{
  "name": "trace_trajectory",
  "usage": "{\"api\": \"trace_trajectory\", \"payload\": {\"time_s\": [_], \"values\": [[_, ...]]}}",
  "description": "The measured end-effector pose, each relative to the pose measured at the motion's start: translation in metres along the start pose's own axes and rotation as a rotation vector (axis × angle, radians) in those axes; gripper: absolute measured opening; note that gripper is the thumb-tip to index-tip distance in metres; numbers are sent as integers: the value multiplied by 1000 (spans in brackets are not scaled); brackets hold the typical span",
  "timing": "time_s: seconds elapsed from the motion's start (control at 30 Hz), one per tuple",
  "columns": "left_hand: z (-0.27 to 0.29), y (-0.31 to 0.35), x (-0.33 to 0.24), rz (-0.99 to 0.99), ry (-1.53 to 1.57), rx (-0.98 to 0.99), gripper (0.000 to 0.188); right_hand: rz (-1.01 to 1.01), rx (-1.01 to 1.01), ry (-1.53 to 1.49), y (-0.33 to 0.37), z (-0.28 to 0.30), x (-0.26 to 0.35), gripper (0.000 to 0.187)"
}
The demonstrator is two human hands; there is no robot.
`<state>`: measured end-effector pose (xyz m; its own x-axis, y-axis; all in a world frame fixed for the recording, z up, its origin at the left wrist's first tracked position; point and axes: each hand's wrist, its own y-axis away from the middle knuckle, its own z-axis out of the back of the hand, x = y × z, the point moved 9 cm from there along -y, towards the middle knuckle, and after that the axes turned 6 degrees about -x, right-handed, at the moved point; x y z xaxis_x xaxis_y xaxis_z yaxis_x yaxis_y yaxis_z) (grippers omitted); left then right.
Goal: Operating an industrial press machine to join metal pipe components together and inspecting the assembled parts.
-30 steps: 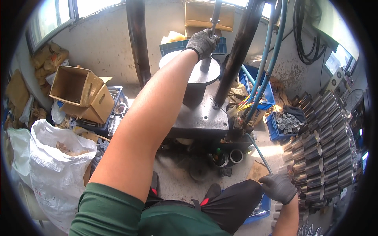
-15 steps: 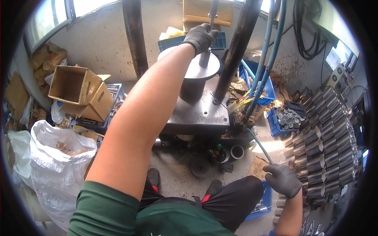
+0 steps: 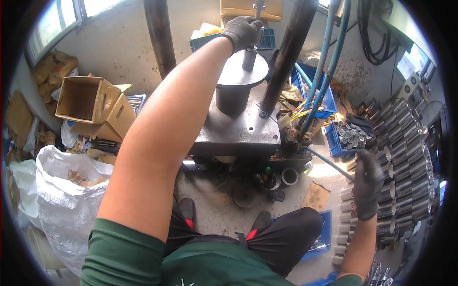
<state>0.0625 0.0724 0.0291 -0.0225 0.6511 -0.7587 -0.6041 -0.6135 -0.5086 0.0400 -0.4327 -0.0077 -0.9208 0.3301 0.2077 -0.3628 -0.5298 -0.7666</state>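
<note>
My left hand (image 3: pixel 242 34), in a dark grey glove, reaches far forward with its fingers curled round an upright metal rod (image 3: pixel 259 13). Most of the gripped section is hidden by the hand. Below it, a short metal cylinder (image 3: pixel 248 60) stands on a round metal plate (image 3: pixel 243 71), which rests on a dark cylindrical block (image 3: pixel 232 101). To the right, my gloved right hand (image 3: pixel 368 187) is closed at the end of a thin bluish lever (image 3: pixel 329 163). The lever's tip is hidden at the glove.
Dark posts (image 3: pixel 289 57) flank the metal press bed (image 3: pixel 234 134). Blue hoses (image 3: pixel 320 86) hang at the right. Stacked metal tubes (image 3: pixel 400 167) stand beside my right hand, near a blue crate (image 3: pixel 336 143) of small round parts. Cardboard boxes (image 3: pixel 112 114) and a white sack (image 3: pixel 67 209) are left.
My right hand has moved up and rightward, and the lever's end has swung the same way. The left hand stays on the rod, slightly higher in view.
</note>
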Motion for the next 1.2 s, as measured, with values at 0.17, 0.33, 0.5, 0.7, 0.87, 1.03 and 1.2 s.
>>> {"api": "trace_trajectory", "payload": {"time_s": [0.17,0.33,0.5,0.7,0.87,1.03,1.2], "values": [[1,5,-1,21,26,13,42,128,-277,109,-77,-6,-25,19],[4,5,-7,1,-34,0,42,-57,-147,53,-95,-17,-43,12],[6,10,-9,9,-51,21,43,-124,239,156,-30,-19,-18,26],[6,12,-11,18,-25,33,41,-144,1140,215,118,-54,6,28],[6,14,-14,9,-27,40,40,-213,904,80,98,-42,0,24],[7,14,-15,-15,-52,35,41,-188,727,65,80,-32,5,21],[7,13,-14,-24,-61,16,42,-215,1001,97,101,-43,1,27]]}}
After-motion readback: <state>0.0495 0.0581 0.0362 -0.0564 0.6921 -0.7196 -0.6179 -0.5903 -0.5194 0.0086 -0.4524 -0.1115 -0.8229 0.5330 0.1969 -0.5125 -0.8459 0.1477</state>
